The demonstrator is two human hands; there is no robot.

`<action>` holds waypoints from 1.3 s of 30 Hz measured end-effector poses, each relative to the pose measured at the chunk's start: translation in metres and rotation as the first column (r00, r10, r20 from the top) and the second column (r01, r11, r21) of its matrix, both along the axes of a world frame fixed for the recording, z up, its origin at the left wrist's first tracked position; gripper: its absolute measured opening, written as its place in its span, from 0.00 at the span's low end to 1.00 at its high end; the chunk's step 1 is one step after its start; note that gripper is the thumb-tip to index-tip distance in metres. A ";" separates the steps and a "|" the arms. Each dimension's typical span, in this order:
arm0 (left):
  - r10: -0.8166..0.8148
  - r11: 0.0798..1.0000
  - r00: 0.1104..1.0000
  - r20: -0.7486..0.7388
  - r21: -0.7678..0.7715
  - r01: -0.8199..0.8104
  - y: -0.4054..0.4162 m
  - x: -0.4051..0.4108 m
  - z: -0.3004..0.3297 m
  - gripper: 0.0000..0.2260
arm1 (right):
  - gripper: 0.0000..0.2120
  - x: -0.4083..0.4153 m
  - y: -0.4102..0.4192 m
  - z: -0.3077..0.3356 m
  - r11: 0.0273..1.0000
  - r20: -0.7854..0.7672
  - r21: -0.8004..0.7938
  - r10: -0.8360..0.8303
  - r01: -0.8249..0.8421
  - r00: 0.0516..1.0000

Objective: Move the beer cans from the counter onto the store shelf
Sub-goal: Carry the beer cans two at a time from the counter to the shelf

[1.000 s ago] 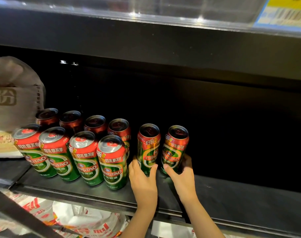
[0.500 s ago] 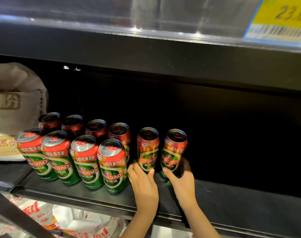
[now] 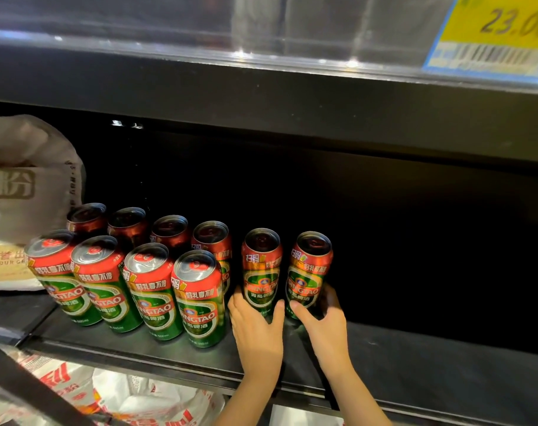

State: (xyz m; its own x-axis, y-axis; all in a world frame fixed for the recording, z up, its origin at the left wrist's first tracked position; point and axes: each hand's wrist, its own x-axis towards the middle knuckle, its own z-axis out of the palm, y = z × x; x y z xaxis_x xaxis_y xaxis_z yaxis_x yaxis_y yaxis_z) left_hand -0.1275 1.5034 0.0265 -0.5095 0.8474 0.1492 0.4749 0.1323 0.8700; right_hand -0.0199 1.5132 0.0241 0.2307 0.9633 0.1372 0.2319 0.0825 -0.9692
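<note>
The left hand is wrapped round the foot of one beer can, thumb on the can's right side and fingers curling round its left. Just beside it, the right hand grips the foot of a second beer can in the same way, thumb on the near left side, fingers reaching behind on the right. Both cans stand upright on the dark store shelf, close together but with a narrow gap between them, and both forearms come up from the bottom edge of the view.

To the left of the held pair stands a block of eight more cans, also upright on the shelf, in two rows of four: the front row shows its red and green labels in the light, the back row sits in shadow. The nearest of these is just beside the left hand.

Further left, a pale flour sack rests at the shelf's end, behind the cans. Above runs the next shelf's clear front strip, carrying a yellow price tag at the upper right. Below the shelf lie white bags with red print.
</note>
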 end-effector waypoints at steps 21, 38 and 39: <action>0.038 0.999 0.995 -0.092 0.042 -0.034 -0.006 0.005 0.000 0.26 | 0.28 -0.005 -0.003 0.008 0.994 0.009 -0.009 0.109 -0.109 0.994; 0.087 0.996 0.993 -0.081 0.027 -0.085 -0.009 0.007 0.001 0.26 | 0.21 -0.001 -0.004 0.007 0.986 -0.029 -0.025 0.165 -0.165 0.986; 0.087 0.996 0.993 -0.074 0.028 -0.085 -0.009 0.007 0.001 0.26 | 0.20 -0.001 -0.004 0.007 0.986 -0.022 -0.024 0.165 -0.166 0.986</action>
State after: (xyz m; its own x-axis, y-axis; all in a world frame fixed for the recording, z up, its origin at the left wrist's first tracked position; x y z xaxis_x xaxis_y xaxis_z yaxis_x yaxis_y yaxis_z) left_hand -0.1208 1.4943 0.0275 -0.5670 0.7965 0.2099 0.5264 0.1544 0.8361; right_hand -0.0210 1.5094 0.0313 0.0701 0.9916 0.1089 0.1975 0.0932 -0.9759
